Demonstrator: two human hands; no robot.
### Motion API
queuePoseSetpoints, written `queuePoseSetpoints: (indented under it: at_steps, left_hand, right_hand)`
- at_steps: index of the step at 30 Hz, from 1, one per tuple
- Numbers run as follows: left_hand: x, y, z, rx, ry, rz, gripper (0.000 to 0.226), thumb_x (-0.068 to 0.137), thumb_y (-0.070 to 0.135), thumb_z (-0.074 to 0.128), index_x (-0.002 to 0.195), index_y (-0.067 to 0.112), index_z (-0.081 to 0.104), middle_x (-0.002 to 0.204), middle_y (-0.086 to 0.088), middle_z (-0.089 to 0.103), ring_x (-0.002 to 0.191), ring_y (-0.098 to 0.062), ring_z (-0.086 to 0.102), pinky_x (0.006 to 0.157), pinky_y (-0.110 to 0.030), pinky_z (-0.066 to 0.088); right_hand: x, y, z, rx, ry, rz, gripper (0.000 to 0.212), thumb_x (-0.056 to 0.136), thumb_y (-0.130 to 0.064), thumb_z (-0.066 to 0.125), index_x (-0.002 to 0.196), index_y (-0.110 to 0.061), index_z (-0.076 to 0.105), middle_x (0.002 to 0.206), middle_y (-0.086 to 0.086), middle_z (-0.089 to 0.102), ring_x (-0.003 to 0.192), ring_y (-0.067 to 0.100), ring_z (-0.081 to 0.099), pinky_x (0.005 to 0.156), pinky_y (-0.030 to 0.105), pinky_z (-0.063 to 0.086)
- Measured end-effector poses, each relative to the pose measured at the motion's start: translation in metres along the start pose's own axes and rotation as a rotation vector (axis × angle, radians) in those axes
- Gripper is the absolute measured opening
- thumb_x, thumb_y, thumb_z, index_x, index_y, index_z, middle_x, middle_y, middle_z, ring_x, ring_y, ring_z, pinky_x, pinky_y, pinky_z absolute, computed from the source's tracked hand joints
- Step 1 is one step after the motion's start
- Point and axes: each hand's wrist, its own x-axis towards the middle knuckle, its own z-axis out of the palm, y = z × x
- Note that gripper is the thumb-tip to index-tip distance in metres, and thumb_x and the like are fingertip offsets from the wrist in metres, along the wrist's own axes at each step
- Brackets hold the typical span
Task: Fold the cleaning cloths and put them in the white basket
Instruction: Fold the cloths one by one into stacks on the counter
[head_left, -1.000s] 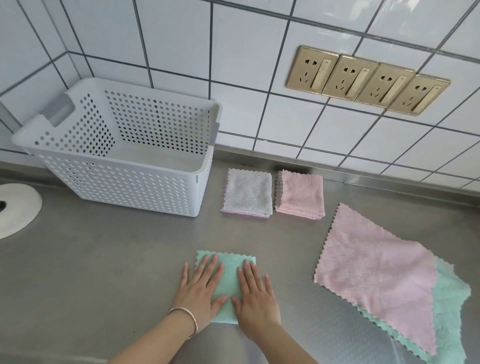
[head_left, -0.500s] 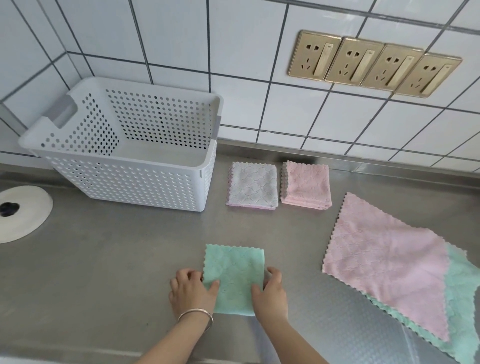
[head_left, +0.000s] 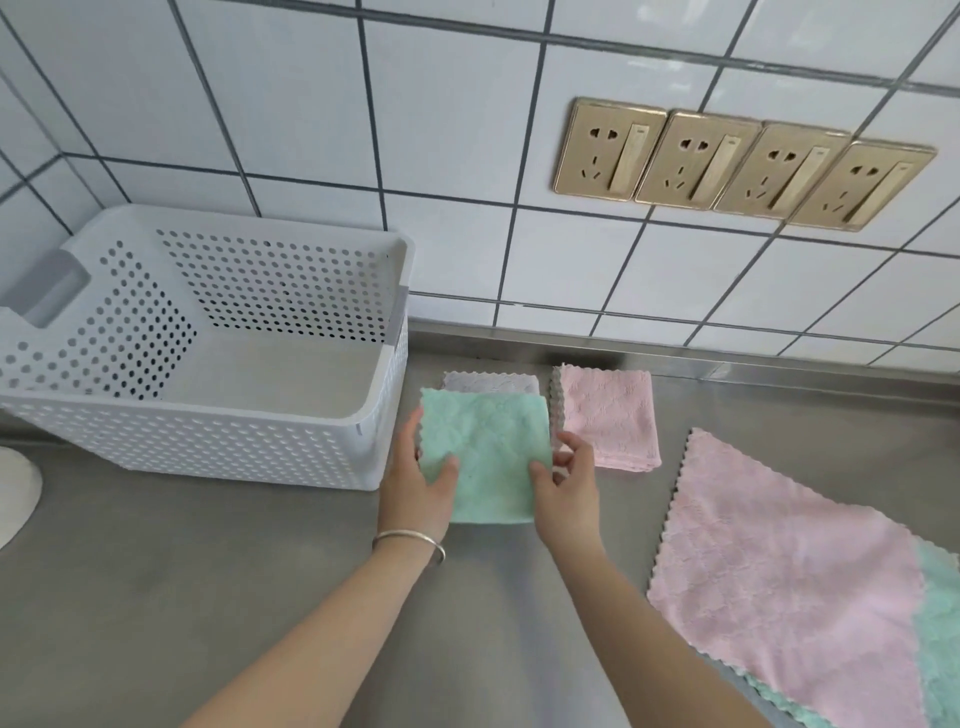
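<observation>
Green folded cloth (head_left: 485, 452), roughly square with its scalloped edge toward the wall, is pinched at its near corners by left hand (head_left: 415, 486) and right hand (head_left: 569, 483) beside the white basket (head_left: 208, 441).

The steel table (head_left: 208, 597) runs along a tiled wall, and the white basket (head_left: 208, 441) stands on it near the back edge toward the left. Right of the basket, by the back edge, lie a folded grey cloth (head_left: 491, 383) and a folded pink cloth (head_left: 608, 415) side by side. At the right edge an unfolded pink cloth (head_left: 779, 582) lies spread over a green cloth (head_left: 940, 623), and a white round object (head_left: 15, 488) sits at the left edge.
</observation>
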Motion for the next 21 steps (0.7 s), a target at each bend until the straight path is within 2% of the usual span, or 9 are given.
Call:
queuePoseSetpoints:
  at_steps: [3, 6, 11, 16, 19, 21]
  left_hand:
    - [0.035, -0.001, 0.016, 0.204, -0.09, 0.054, 0.053, 0.089, 0.019, 0.054, 0.138, 0.029, 0.037, 0.138, 0.005, 0.044, 0.127, -0.011, 0.04, 0.101, -0.018, 0.026]
    - [0.066, -0.005, 0.032, 0.305, -0.144, 0.035, 0.05, 0.091, 0.022, 0.051, 0.139, 0.028, 0.037, 0.135, -0.006, 0.041, 0.127, -0.02, 0.041, 0.103, -0.022, 0.028]
    - [0.094, -0.023, 0.046, 0.397, -0.222, 0.006, 0.059, 0.089, 0.025, 0.056, 0.143, 0.025, 0.031, 0.136, -0.006, 0.037, 0.123, -0.02, 0.042, 0.094, -0.018, 0.028]
    - [0.1, -0.04, 0.053, 0.469, -0.217, -0.012, 0.064, 0.087, 0.026, 0.06, 0.143, 0.023, 0.03, 0.132, -0.009, 0.038, 0.119, -0.022, 0.044, 0.098, -0.021, 0.03]
    - [0.099, -0.037, 0.05, 0.534, -0.195, -0.021, 0.062, 0.085, 0.026, 0.061, 0.141, 0.022, 0.034, 0.132, -0.01, 0.035, 0.121, -0.023, 0.043, 0.102, -0.025, 0.032]
    - [0.092, -0.028, 0.046, 0.666, -0.139, 0.036, 0.057, 0.083, 0.024, 0.062, 0.136, 0.019, 0.041, 0.134, -0.012, 0.034, 0.121, -0.028, 0.04, 0.104, -0.032, 0.033]
  right_hand:
    - [0.038, -0.004, 0.006, 0.014, 0.01, 0.022, 0.038, 0.089, -0.007, 0.051, 0.123, -0.022, 0.041, 0.091, -0.01, 0.05, 0.081, 0.015, 0.055, 0.073, 0.032, 0.049]
    - [0.07, 0.004, 0.013, -0.002, 0.032, 0.054, 0.04, 0.089, -0.007, 0.052, 0.126, -0.016, 0.041, 0.092, -0.007, 0.05, 0.078, 0.011, 0.054, 0.066, 0.023, 0.045]
    - [0.09, 0.019, 0.021, -0.101, 0.049, 0.066, 0.041, 0.089, -0.009, 0.055, 0.128, -0.015, 0.042, 0.092, -0.007, 0.05, 0.086, 0.014, 0.053, 0.062, 0.012, 0.038]
    - [0.094, 0.026, 0.029, -0.19, 0.045, 0.085, 0.036, 0.088, -0.009, 0.056, 0.122, -0.011, 0.046, 0.101, -0.004, 0.055, 0.093, 0.013, 0.053, 0.081, 0.027, 0.045]
    - [0.091, 0.023, 0.032, -0.279, 0.019, 0.033, 0.041, 0.087, -0.012, 0.056, 0.125, -0.013, 0.043, 0.112, 0.001, 0.055, 0.096, 0.014, 0.052, 0.082, 0.028, 0.045]
    - [0.08, 0.021, 0.02, -0.348, 0.0, -0.061, 0.043, 0.086, -0.014, 0.057, 0.127, -0.014, 0.042, 0.114, -0.001, 0.051, 0.093, 0.011, 0.049, 0.08, 0.026, 0.043]
